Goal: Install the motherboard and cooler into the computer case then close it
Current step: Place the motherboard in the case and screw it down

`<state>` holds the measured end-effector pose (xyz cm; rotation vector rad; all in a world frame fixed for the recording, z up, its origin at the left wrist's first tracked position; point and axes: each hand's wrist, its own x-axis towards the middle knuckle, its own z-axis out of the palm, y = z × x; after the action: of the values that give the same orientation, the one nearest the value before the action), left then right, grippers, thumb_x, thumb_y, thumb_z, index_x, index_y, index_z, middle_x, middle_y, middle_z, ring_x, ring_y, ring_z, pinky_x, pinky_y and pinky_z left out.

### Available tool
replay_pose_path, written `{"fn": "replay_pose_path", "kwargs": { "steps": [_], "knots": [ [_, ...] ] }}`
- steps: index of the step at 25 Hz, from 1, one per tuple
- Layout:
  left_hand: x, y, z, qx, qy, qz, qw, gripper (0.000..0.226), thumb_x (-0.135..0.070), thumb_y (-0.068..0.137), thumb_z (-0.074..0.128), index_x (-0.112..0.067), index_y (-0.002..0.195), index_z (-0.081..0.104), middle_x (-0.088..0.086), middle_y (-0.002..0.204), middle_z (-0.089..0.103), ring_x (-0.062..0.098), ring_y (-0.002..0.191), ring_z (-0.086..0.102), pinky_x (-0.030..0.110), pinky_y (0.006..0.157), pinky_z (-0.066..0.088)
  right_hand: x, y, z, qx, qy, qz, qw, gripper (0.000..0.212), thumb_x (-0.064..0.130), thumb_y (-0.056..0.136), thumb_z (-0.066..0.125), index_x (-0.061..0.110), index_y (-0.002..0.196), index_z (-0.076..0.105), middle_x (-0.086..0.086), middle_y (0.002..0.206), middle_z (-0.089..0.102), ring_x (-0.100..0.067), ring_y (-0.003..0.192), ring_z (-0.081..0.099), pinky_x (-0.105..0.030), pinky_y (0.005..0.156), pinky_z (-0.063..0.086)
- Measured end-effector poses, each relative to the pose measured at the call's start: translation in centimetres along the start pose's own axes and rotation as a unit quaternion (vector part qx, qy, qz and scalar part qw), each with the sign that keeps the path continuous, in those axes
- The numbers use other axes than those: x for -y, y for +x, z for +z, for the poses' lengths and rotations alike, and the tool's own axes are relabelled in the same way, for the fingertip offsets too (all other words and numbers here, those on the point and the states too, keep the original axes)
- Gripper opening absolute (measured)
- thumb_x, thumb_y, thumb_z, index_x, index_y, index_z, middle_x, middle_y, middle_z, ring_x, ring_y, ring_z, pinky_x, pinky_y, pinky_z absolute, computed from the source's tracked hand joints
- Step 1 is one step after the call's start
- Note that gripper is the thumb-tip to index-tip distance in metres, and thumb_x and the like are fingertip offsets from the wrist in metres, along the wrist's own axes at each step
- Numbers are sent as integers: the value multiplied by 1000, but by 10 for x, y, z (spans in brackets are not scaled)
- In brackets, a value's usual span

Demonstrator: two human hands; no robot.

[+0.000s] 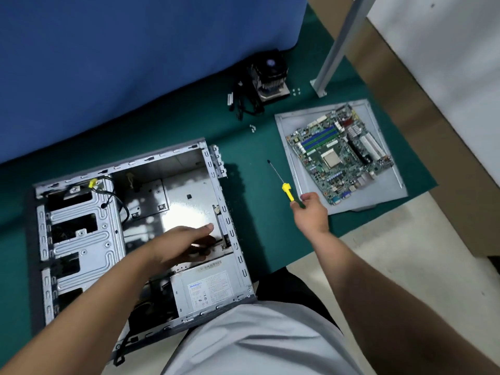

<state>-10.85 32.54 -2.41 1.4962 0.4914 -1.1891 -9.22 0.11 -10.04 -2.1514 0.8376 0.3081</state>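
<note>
Open case lies flat; motherboard, cooler outside.

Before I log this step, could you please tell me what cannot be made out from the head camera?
- Left hand inside the computer case: its own back hides the fingertips and whatever they touch.
- Screwdriver: the right hand covers the handle end.
- Power supply label: print too small to read.
- Small screws beside the cooler: too small to identify.
- Motherboard: markings blurred.

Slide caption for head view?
Left hand reaches into open case; right hand holds screwdriver; motherboard waits.
</note>
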Motion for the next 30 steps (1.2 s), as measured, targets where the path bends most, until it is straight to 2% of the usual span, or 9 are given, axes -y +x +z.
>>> {"fn": "replay_pose_path", "kwargs": {
  "steps": [5, 7, 11, 14, 17, 20, 24, 27, 30],
  "knots": [
    [-1, -14, 20, -37, -96, 0, 995, 63, -42, 107, 47, 16, 131, 53, 30, 125, 67, 35, 114, 70, 42, 109, 49, 30, 11, 9, 8, -259, -73, 963, 41, 36, 100, 55, 5, 127, 54, -19, 125, 57, -40, 115, 57, -42, 85, 49],
    [-2, -17, 25, -46, -101, -3, 994, 53, -30, 110, 42, 18, 130, 53, 30, 124, 67, 35, 111, 71, 36, 102, 54, 36, 13, 7, 37, -312, -73, 947, 45, 37, 101, 54, 5, 132, 51, -20, 131, 54, -38, 122, 52, -43, 91, 47],
    [-5, -24, 27, -72, -44, 7, 996, 25, -6, 103, 47, 11, 107, 65, 21, 102, 74, 16, 78, 76, 17, 60, 56, 53, -14, -6, 62, -300, -139, 942, 48, 36, 101, 57, 7, 139, 48, -16, 139, 46, -36, 123, 51, -45, 100, 47],
    [-1, -26, 24, -93, 61, 38, 993, 21, 0, 96, 56, 0, 96, 77, 10, 87, 77, 11, 67, 70, 14, 56, 50, 71, -63, -15, 154, -155, -312, 924, 32, 32, 99, 62, 19, 128, 62, 3, 118, 57, -13, 94, 61, -34, 89, 51],
    [2, -26, 21, -99, 128, 57, 985, 15, -7, 92, 66, -11, 95, 80, 4, 93, 79, 17, 87, 71, 22, 76, 53, 91, -105, -17, 274, -98, -393, 872, 36, 33, 95, 69, 27, 129, 63, 14, 103, 56, -6, 83, 59, -11, 74, 44],
    [4, -24, 21, -85, 147, 80, 982, 11, -11, 89, 73, -17, 91, 82, 1, 94, 79, 17, 90, 70, 29, 90, 53, 107, -119, -1, 290, -201, -422, 835, 40, 37, 95, 69, 25, 133, 62, 10, 107, 53, -8, 83, 60, -24, 81, 51],
    [6, -19, 20, -76, 188, 102, 974, 10, -23, 91, 76, -27, 82, 79, -16, 76, 74, 2, 77, 64, 17, 73, 48, 112, -125, 6, 264, -255, -442, 819, 20, 30, 99, 61, 21, 113, 71, 1, 111, 59, -21, 95, 63, -39, 88, 52],
    [7, -17, 22, -68, 197, 120, 971, 7, -24, 92, 77, -23, 85, 77, -12, 73, 70, 2, 74, 59, 11, 68, 45, 112, -126, -1, 258, -287, -470, 793, 20, 23, 97, 56, 19, 112, 68, 0, 111, 62, -25, 96, 63, -41, 85, 53],
    [5, -16, 25, -65, 246, 139, 957, 32, -33, 93, 75, -21, 64, 67, -11, 55, 58, 6, 56, 46, 19, 58, 39, 112, -127, -9, 238, -314, -474, 787, 20, 19, 91, 55, 17, 109, 65, -2, 108, 63, -27, 95, 63, -42, 83, 52]
  ]
}}
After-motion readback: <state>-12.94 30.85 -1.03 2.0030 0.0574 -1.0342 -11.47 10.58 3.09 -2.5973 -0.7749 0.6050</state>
